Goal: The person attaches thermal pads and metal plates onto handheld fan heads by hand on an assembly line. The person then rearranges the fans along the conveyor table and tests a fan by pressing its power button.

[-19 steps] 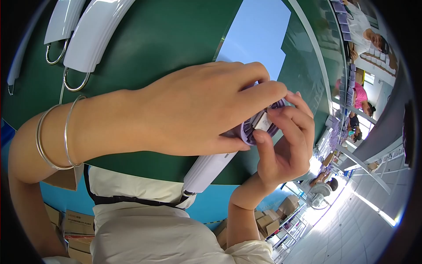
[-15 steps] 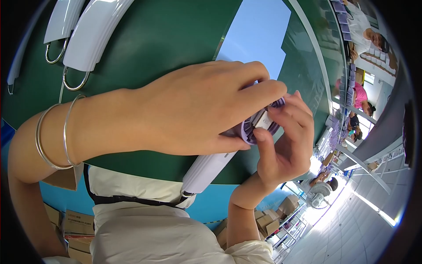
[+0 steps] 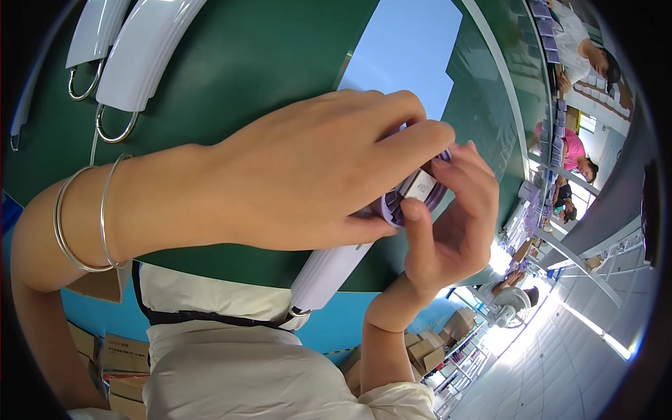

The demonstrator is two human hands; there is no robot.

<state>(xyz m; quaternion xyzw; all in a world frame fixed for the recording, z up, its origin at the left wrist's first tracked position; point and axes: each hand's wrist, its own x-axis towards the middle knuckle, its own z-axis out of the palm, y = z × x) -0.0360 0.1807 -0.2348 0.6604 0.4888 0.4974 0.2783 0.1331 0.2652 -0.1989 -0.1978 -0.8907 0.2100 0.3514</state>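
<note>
My left hand [image 3: 315, 168], with metal bangles at its wrist, reaches across and wraps round a purple ribbed round housing [image 3: 390, 208]. The housing's open end faces right. At that opening, my right hand [image 3: 458, 224] pinches a small silver rectangular block [image 3: 420, 185] between thumb and fingertips. Whether the block is fixed inside the housing, I cannot tell. Below my left hand a pale lavender ribbed handle [image 3: 329, 276] with a metal loop at its end sticks out over the table edge. My hand hides whether it joins the housing.
White curved handles [image 3: 143, 59] with metal loops lie at the far left of the green table [image 3: 266, 56]. A light blue sheet [image 3: 406, 56] lies at the far middle. Cardboard boxes [image 3: 126, 357] stand below at left. Other people [image 3: 577, 154] work at the right, near a fan [image 3: 509, 308].
Both hands and the housing have shifted very slightly left. The silver block is turned a little, and more of its face shows between my right fingertips.
</note>
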